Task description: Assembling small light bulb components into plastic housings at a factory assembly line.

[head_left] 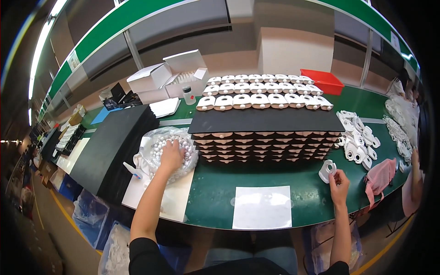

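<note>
Clearly your right hand (pixel 339 184) pinched a light, stiff plastic part (pixel 327 170) by its rim; left hand (pixel 171 155) dug, fingers curled, into loose beads (pixel 160 143), prob. slippery.

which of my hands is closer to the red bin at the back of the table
Right. Your right hand, holding a white plastic part, sits at the near right, below the red bin. Your left hand is farther off, in the bag of small white balls.
</note>
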A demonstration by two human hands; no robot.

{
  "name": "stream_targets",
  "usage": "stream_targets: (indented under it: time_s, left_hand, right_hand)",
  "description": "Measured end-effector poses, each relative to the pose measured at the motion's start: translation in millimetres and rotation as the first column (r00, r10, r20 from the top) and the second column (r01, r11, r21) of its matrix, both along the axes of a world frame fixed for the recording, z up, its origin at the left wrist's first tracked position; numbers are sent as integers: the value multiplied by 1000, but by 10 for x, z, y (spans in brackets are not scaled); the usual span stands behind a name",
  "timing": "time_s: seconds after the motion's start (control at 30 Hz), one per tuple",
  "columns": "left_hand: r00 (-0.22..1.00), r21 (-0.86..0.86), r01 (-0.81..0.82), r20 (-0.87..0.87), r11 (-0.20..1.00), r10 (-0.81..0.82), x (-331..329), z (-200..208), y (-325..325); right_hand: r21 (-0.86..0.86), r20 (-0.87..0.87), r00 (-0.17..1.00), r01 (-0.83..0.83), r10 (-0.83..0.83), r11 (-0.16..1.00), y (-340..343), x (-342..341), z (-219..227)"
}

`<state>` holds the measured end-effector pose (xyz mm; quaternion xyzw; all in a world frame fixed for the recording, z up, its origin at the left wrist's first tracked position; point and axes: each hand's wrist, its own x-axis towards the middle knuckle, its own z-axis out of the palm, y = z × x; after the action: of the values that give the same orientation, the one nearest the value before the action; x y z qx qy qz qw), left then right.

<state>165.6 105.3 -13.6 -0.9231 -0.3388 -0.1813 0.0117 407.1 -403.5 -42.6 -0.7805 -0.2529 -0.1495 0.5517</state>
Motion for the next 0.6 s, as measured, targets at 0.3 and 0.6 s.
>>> stream_targets:
  time_s: [0.3, 0.6]
  left_hand:
    - [976, -107, 17, 219, 994, 6, -19, 448, 374]
    - [622, -386, 325, 775, 864, 113, -90, 553, 695]
  right_hand:
    - [-2, -49, 999, 6, -6, 1000, -40, 52, -23]
    - [-21, -36, 999, -4, 4, 1000, -25, 37, -4]
